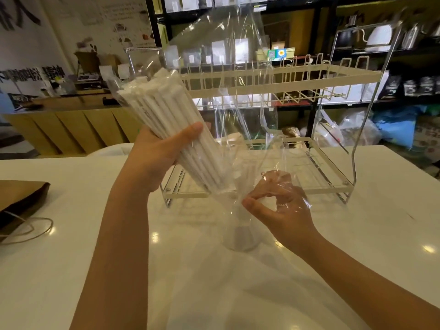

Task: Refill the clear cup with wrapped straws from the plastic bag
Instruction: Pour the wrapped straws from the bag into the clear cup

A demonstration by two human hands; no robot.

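The left hand (pixel 157 151) has its fingers curled round a thick bundle of straws (pixel 171 125), thumb lying across the front of the bundle, the other fingers behind it and out of sight. The straws are white, paper-wrapped, and tilted: their upper ends lean up and to the left, their lower ends point down toward the cup (pixel 240 232). A clear bag (pixel 223 55) wraps the bundle and its loose part billows upward and to the right, above both hands.

The right hand (pixel 278 206) pinches the bag's lower part between thumb and fingertips, just above the cup's mouth; crumpled film drapes over its knuckles. Whether it also grips any straw through the film cannot be told.

The cup stands upright on the table (pixel 357 246), between the two forearms and nearer the table's near edge than its far one. Its wall is clear and a few straws seem to stand inside it, though the film blurs them.

Behind the cup, toward the far edge, a two-tier wire rack (pixel 273 79) stands on the table, its lower tray just beyond the hands. At the table's left edge lies a brown paper bag (pixel 21 198) with a looped cord handle resting on the surface. Beyond the table are dark shelves (pixel 297 25) holding packets and kettles.
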